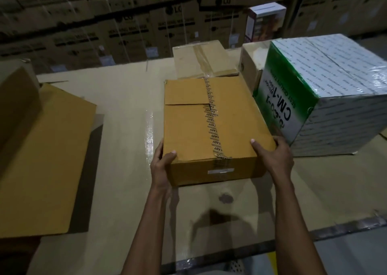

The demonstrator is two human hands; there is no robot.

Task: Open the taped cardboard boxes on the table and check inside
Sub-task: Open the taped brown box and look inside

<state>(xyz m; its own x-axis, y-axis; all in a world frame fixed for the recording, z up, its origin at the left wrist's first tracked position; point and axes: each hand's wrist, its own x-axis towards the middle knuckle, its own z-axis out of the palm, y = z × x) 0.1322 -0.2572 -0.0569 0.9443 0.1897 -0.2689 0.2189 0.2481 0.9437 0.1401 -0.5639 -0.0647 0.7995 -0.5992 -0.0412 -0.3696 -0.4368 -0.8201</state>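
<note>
Both hands [165, 161] [274, 155] clasp the flat, taped cardboard box [209, 128] (matte, rectangular).

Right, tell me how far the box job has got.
Done: nothing clearly; the opened carton at far left may be finished. In hand: left hand and right hand hold the brown box, tape strip mostly intact. Left: the taped box behind.

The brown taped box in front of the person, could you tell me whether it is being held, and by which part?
Yes: the brown taped box is gripped at its two near corners, left hand on the left one, right hand on the right.
</note>
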